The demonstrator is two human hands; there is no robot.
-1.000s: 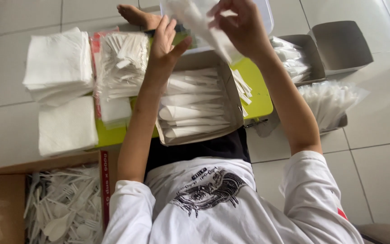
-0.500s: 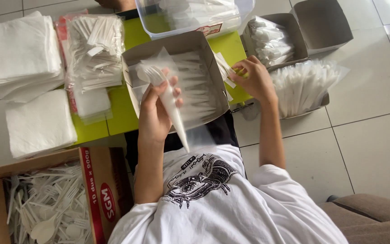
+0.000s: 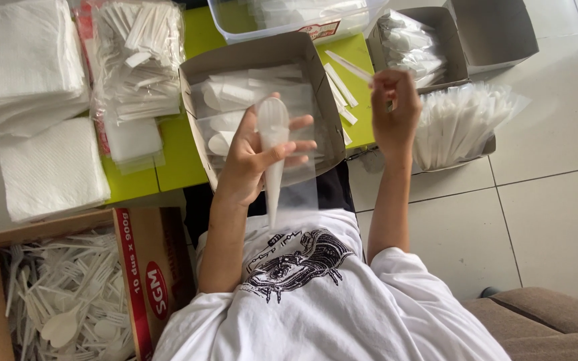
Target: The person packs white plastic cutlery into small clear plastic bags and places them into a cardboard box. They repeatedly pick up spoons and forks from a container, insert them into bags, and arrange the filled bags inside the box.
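Observation:
My left hand (image 3: 252, 157) holds up a clear plastic sleeve (image 3: 289, 167) with a white plastic spoon (image 3: 273, 134) inside, bowl end up. It hovers over the near edge of an open cardboard box (image 3: 255, 52) that holds several finished clear packets. My right hand (image 3: 393, 110) is raised to the right of that box. Its fingertips pinch a thin white paper-wrapped stick (image 3: 350, 67). More such sticks (image 3: 342, 100) lie on the green table (image 3: 175, 160) beside the box.
Stacks of white napkins (image 3: 25, 60) and a bag of wrapped sticks (image 3: 135, 60) lie at the left. A clear tub (image 3: 289, 20) stands behind. Cardboard boxes with clear sleeves (image 3: 463, 120) are at the right, and one with loose cutlery (image 3: 68, 301) at the lower left.
My right hand has picked a thin stick off the green table and lifted it. My left hand has raised the sleeve with the spoon a little higher.

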